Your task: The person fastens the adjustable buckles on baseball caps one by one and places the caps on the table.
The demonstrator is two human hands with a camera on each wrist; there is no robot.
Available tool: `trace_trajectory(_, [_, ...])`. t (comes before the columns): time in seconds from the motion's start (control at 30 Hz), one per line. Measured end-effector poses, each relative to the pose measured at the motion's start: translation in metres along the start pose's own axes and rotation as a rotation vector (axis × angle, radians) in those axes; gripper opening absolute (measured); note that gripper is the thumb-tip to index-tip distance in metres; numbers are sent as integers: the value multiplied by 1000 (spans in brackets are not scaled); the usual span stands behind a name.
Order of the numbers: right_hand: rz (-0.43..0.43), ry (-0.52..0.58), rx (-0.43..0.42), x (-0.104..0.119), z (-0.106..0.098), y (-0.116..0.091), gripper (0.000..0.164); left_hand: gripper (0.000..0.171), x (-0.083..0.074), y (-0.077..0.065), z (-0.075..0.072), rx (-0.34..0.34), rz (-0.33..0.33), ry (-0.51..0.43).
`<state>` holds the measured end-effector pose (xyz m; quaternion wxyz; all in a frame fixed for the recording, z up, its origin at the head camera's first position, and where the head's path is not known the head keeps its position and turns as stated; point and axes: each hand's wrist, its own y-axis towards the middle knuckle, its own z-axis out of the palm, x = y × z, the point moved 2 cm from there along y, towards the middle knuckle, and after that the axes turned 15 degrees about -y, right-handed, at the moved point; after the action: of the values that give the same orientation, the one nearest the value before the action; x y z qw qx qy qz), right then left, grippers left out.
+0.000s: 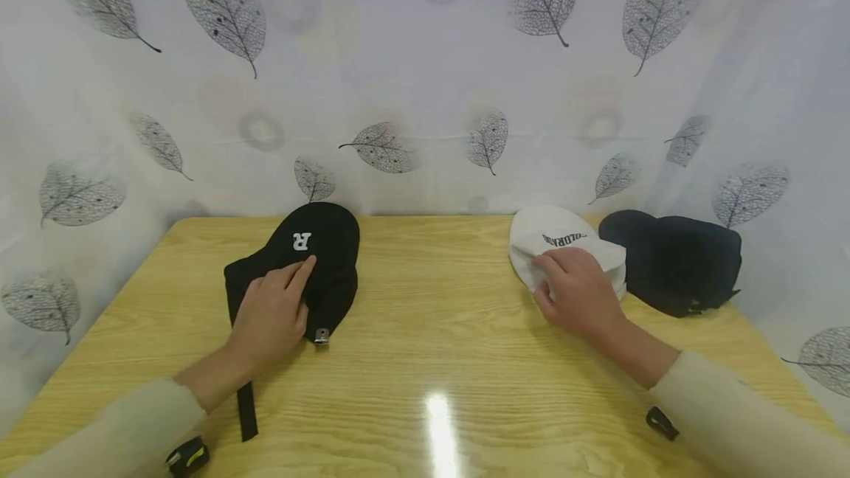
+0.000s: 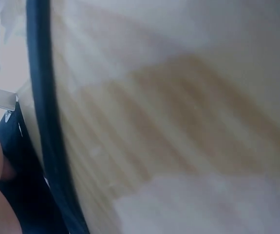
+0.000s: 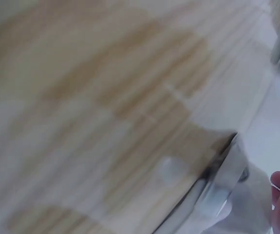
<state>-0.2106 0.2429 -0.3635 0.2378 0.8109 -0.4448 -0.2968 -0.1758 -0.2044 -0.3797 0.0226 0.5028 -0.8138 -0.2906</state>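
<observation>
On the left of the wooden table (image 1: pixel 425 301) lies a black cap (image 1: pixel 332 279) with a white R. My left hand (image 1: pixel 272 312) rests across it, index finger straight and pointing toward the letter. The cap's long strap (image 1: pixel 247 411) hangs down, and a metal buckle (image 1: pixel 322 336) shows at its near edge. In the left wrist view the strap (image 2: pixel 45 87) crosses close to the camera. Toward the right, my right hand (image 1: pixel 581 293) pinches the near side of a white cap (image 1: pixel 541 227) with dark lettering, where the fabric folds in. Part of its lettering is covered.
A dark cap (image 1: pixel 677 260) lies just right of the white one, near the table's right edge. Behind the table hangs a pale curtain (image 1: pixel 425 80) with leaf prints. Small black objects (image 1: pixel 188 456) show beside both sleeves.
</observation>
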Motion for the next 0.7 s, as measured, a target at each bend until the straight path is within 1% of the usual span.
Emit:
trace_trajectory(0.17, [-32, 22, -19, 11, 4, 7, 27, 63, -13, 7, 10, 21, 26, -6])
trace_trajectory(0.37, [-86, 33, -30, 27, 9, 16, 27, 63, -28, 13, 21, 46, 62, 11])
trace_trajectory(0.53, [-149, 44, -40, 42, 11, 21, 30, 62, -39, 18, 29, 53, 78, -6])
trace_trajectory(0.7, [-223, 56, -71, 55, 11, 24, 32, 63, -49, 22, 35, 55, 88, -29])
